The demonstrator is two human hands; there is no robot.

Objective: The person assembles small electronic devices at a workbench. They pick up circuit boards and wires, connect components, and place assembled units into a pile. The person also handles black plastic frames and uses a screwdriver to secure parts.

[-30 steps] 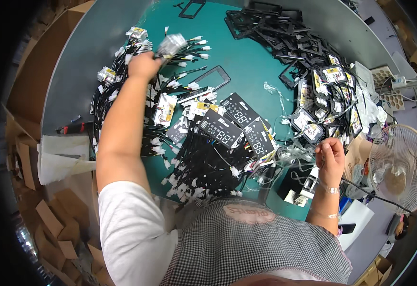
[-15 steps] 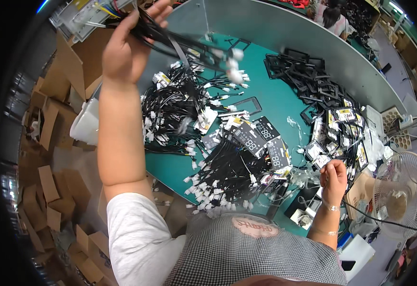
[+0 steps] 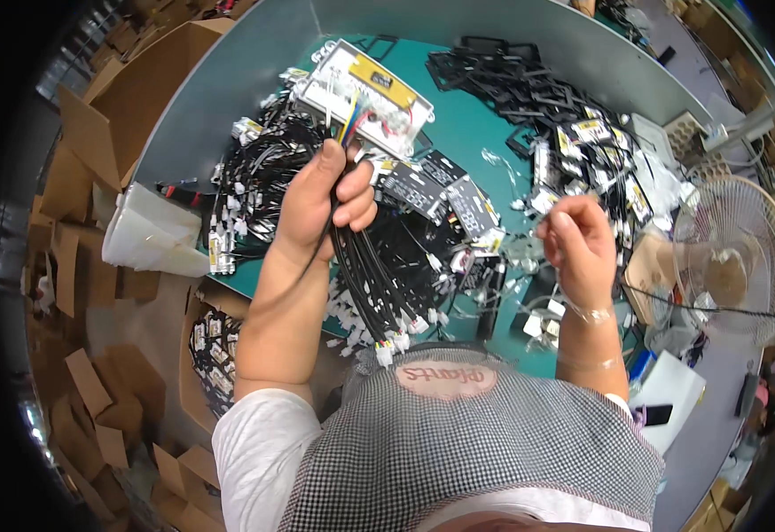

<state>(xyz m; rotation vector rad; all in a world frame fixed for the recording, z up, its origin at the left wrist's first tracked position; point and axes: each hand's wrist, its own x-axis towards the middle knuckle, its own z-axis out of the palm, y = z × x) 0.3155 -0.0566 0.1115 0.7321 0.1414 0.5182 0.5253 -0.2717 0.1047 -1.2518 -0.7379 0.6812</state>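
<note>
Black cable bundle (image 3: pixel 366 270) is gripped in the left hand (image 3: pixel 330 197); its white module (image 3: pixel 371 99) is held just beyond the fingers, and part of the counter (image 3: pixel 469 133) is hidden by it. Right hand (image 3: pixel 580 248): fingers curled; whether anything is pinched cannot be told. Display panels (image 3: pixel 474 209) are seen between the hands, black frames (image 3: pixel 489 82) beyond; a fan (image 3: pixel 731 257) is placed right of the right hand.
</note>
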